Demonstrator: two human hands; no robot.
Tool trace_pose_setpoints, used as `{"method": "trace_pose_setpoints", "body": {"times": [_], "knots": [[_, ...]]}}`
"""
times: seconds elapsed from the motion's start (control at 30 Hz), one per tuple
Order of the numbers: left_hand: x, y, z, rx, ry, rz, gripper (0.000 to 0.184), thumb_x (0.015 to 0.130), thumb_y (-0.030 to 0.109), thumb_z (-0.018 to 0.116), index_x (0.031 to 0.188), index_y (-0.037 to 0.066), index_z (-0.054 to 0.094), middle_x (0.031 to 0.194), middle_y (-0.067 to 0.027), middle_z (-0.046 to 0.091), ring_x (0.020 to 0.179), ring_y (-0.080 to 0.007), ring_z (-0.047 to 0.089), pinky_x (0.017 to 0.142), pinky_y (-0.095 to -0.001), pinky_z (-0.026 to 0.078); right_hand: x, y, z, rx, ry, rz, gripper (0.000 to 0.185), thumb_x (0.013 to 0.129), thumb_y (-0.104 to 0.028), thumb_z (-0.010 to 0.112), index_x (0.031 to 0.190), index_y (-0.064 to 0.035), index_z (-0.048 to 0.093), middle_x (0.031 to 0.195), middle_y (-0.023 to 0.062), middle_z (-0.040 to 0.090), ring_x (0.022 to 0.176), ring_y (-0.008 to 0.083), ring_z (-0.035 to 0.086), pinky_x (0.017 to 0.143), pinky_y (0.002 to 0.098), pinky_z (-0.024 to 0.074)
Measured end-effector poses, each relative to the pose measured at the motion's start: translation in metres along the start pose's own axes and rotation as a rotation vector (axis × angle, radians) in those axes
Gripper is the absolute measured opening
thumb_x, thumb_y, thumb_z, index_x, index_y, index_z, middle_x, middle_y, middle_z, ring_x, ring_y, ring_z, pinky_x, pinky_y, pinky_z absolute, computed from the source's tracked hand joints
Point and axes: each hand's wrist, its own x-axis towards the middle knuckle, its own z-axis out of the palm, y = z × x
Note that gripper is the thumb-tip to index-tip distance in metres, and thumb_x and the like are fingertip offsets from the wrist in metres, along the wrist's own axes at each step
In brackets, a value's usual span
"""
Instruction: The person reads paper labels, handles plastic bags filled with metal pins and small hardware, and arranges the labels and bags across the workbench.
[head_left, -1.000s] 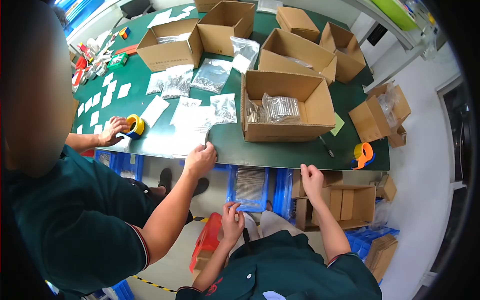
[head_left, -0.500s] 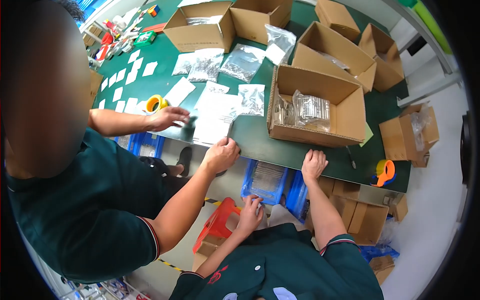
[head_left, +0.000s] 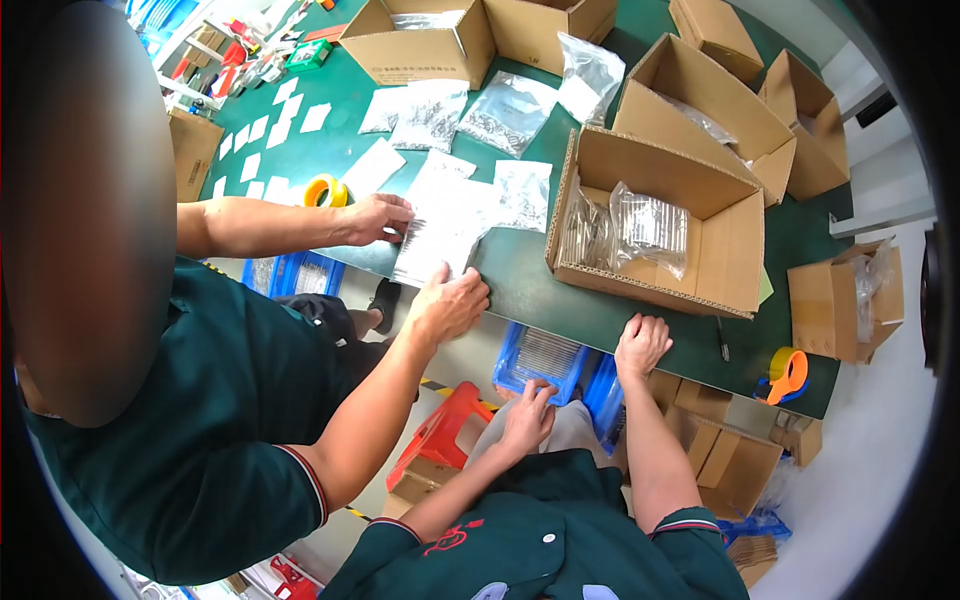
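My right hand (head_left: 643,346) rests at the table's front edge, its fingers curled in and nothing visible in it. Lower down, my left hand (head_left: 527,418) hovers above my lap, fingers loosely bent and a little apart, holding nothing that I can see. The open cardboard box (head_left: 660,285) nearest to my right hand holds clear bags of metal parts (head_left: 650,228). To the left, a co-worker's two hands touch white printed sheets (head_left: 440,225) at the table edge.
Bags of small parts (head_left: 428,115), a yellow tape roll (head_left: 325,191) and small white papers lie on the green table (head_left: 540,285). More cartons (head_left: 418,58) stand behind. An orange tape dispenser (head_left: 787,375) is at right. Below are blue bins (head_left: 541,358) and a red stool (head_left: 438,436).
The view has shifted, so the table appears further left and tilted. The co-worker's far hand has left the yellow tape for the sheets. My right hand has come onto the table edge.
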Motion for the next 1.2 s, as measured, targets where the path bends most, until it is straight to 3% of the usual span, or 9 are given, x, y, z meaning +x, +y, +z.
{"method": "trace_pose_setpoints", "body": {"times": [0.73, 0.8, 0.93, 1.0, 1.2], "knots": [[0.009, -0.002, 0.013, -0.021, 0.01, -0.042, 0.024, 0.07, 0.002, 0.056, 0.093, 0.004, 0.051, 0.096, -0.011, 0.046, 0.069, -0.0235, 0.055, 0.061, -0.0339, 0.045, 0.0, 0.0, 0.0, -0.044, -0.026, -0.022, 0.019, 0.076, -0.018, 0.052, 0.061, -0.0068, 0.048, 0.067, 0.0084, 0.047, 0.07, 0.0261, 0.047, 0.061, 0.0383, 0.0333], [0.009, -0.001, 0.013, -0.057, -0.002, -0.068, 0.025, 0.069, 0.001, 0.054, 0.094, 0.004, 0.05, 0.099, -0.0129, 0.046, 0.074, -0.0325, 0.054, 0.062, -0.0392, 0.045, 0.0, 0.0, 0.0, -0.047, -0.028, -0.019, 0.019, 0.076, -0.019, 0.052, 0.061, -0.0065, 0.048, 0.068, 0.0086, 0.047, 0.071, 0.0263, 0.047, 0.061, 0.0385, 0.0333], [0.016, 0.0, 0.011, -0.07, 0.017, -0.083, 0.025, 0.069, 0.0, 0.054, 0.094, 0.004, 0.051, 0.099, -0.0133, 0.046, 0.074, -0.0315, 0.054, 0.063, -0.0384, 0.045, 0.001, 0.0, -0.001, -0.039, -0.031, -0.031, 0.019, 0.076, -0.019, 0.052, 0.062, -0.0062, 0.048, 0.068, 0.009, 0.047, 0.071, 0.0265, 0.047, 0.061, 0.0386, 0.0334], [0.028, 0.002, 0.004, -0.083, 0.188, -0.021, 0.023, 0.07, 0.0, 0.055, 0.093, 0.004, 0.053, 0.094, -0.0107, 0.049, 0.068, -0.0238, 0.055, 0.062, -0.0314, 0.045, 0.0, 0.0, -0.002, -0.042, -0.056, -0.028, 0.019, 0.076, -0.019, 0.051, 0.062, -0.0058, 0.048, 0.069, 0.0094, 0.047, 0.072, 0.0269, 0.047, 0.061, 0.0389, 0.0333], [0.086, 0.01, -0.037, -0.175, 0.489, 0.033, 0.023, 0.069, -0.007, 0.051, 0.091, 0.0, 0.052, 0.088, -0.0123, 0.05, 0.066, -0.0208, 0.054, 0.059, -0.0285, 0.044, 0.0, -0.002, -0.004, -0.046, -0.104, -0.013, 0.019, 0.078, -0.018, 0.05, 0.065, -0.0038, 0.048, 0.072, 0.0106, 0.048, 0.075, 0.0281, 0.047, 0.063, 0.0402, 0.033]]}}
